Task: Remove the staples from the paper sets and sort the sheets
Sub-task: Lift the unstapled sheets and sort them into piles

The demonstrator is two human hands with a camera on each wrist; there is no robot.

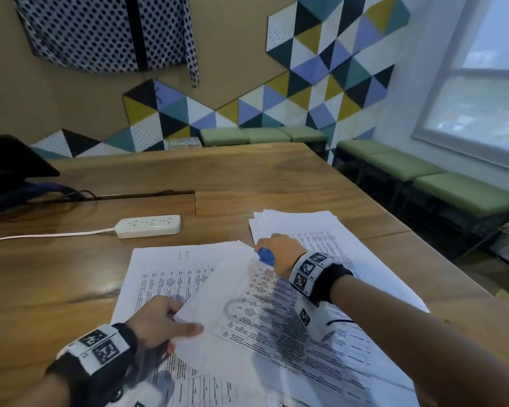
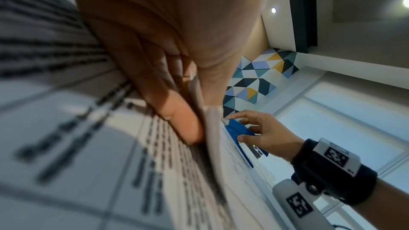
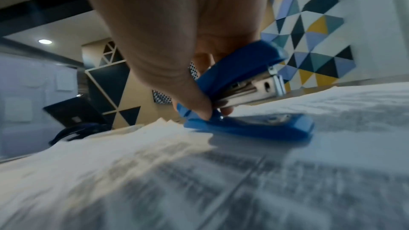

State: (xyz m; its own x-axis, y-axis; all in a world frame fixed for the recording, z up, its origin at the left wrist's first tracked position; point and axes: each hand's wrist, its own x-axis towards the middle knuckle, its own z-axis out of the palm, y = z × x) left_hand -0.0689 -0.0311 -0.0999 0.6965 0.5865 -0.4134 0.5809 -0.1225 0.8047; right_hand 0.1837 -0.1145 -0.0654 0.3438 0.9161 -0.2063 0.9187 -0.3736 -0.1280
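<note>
A blue stapler is gripped by the right hand, thumb and fingers curled round its hinged end, with its flat base lying on the printed sheets at the far corner of the set being worked on. In the right wrist view the upper arm of the stapler is seen raised from the base, metal magazine exposed. The tool is probably held at that corner because the staple sits there; the staple itself cannot be made out in any view.

A loose sheet is pinched by the left hand, thumb on top and fingers beneath, and its near-left edge is lifted off the pages below. It is judged to be held so either to steady the set against the pull of the stapler or to peel the page away for sorting; which cannot be told.

Three groups of paper are spread across the wooden surface: a sheet with a printed table at the near left under the left hand, the overlapping pages in the middle, and a separate stack at the far right, just beyond the right hand.

A white power strip with its cable is set on the surface farther left, well apart from the papers, and a dark device stands at the far left. Beyond the surface, green cushioned benches run along walls covered in coloured triangular panels, and a window is seen at the right
</note>
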